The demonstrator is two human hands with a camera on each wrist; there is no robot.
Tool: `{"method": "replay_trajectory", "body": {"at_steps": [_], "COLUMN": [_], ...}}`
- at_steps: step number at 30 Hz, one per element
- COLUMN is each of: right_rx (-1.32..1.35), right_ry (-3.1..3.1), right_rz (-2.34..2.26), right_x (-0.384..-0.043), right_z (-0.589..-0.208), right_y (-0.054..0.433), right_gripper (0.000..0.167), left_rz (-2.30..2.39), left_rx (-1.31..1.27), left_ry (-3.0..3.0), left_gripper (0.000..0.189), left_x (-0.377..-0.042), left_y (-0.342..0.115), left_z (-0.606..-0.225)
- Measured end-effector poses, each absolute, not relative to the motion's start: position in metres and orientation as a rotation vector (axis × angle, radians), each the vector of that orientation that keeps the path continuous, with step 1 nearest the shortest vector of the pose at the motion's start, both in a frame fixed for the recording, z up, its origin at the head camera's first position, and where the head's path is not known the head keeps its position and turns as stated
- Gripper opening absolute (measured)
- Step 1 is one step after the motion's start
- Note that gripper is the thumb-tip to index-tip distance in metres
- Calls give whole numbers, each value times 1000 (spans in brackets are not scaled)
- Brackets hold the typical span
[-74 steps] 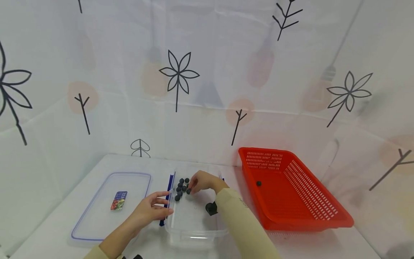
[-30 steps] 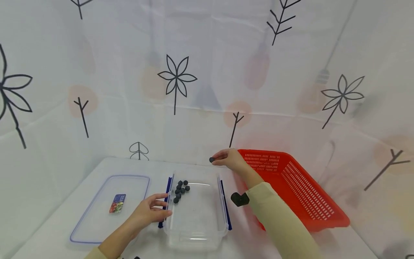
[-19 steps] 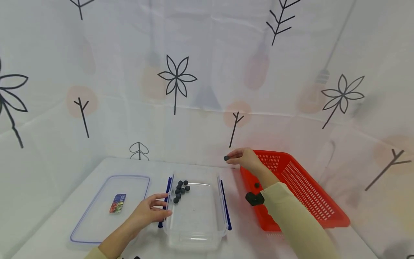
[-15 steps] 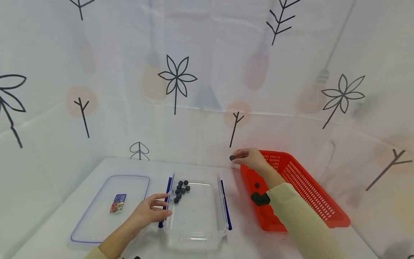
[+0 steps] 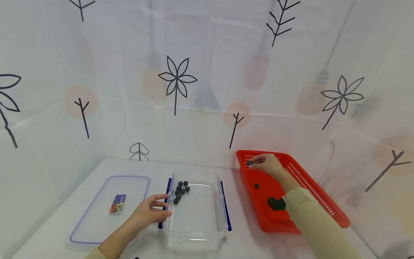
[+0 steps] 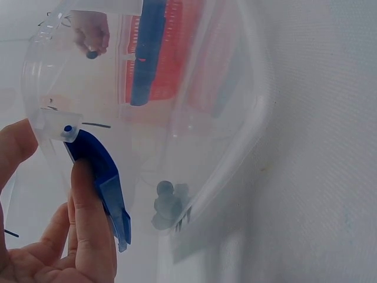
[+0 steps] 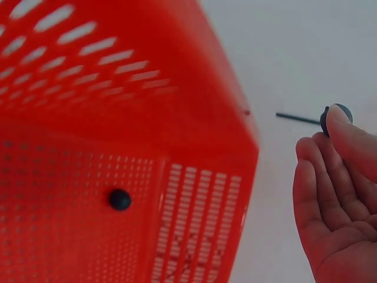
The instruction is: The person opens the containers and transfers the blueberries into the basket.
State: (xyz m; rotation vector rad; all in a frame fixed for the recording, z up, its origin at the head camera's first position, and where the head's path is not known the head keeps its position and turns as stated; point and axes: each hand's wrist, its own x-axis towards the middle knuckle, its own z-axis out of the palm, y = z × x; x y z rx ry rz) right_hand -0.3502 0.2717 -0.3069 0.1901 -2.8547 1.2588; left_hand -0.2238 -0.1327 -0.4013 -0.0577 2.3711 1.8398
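Right hand point(image 5: 266, 164): thumb and fingertips pinching one small, dark, round berry-like ball point(image 7: 341, 117). The grip is shallow, only at the tips; a smooth ball could squirt out, I judge, if I squeeze harder or roll my thumb.

Where it is: from above, my hand overlaps the far left corner of the red plastic slatted basket point(image 5: 341, 220). The right wrist view puts the ball past the rim against the white wall, so I can't tell whether it is over the inside. Letting go on the wrong side would probably send it onto the white table point(image 5: 150, 248).

Just below my hand, a lone dark ball point(image 5: 257, 186) lies on the basket floor near the left wall. A drop from high up might bounce, or knock this one rolling.

Left hand point(image 5: 147, 213): fingers spread, resting at the left side of the clear plastic box point(image 5: 195, 214), one finger against its hinged blue latch flap point(image 6: 105, 174). Not a firm hold. A careless push could swing the flap or nudge the box.

In the box, a cluster of dark balls point(image 5: 179, 192) sits loose by the left wall; a jolt would likely scatter them.

Farther left, the clear blue-edged lid point(image 5: 93, 228) lies flat, label showing, near my forearm; a sweep of the elbow could shift it.
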Motion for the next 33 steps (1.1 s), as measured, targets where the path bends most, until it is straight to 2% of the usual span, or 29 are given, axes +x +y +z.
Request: {"method": "replay_trajectory", "body": {"at_steps": [17, 27, 33], "right_rx": [125, 45, 35], "right_ry": [-2912, -2971, -2986], "right_rz": [1232, 1247, 1269], "right_x": [-351, -354, -359], "right_z": [-338, -355, -365], "right_y": [335, 352, 358], "right_gripper": [31, 29, 23], "left_rz": [1824, 1851, 1849], "left_rx": [-91, -73, -83], "left_ry": [2378, 2369, 2366], "left_gripper": [71, 67, 71], "left_x": [-225, -225, -226], "left_y": [-132, -133, -132], "left_z": [-404, -406, -405]}}
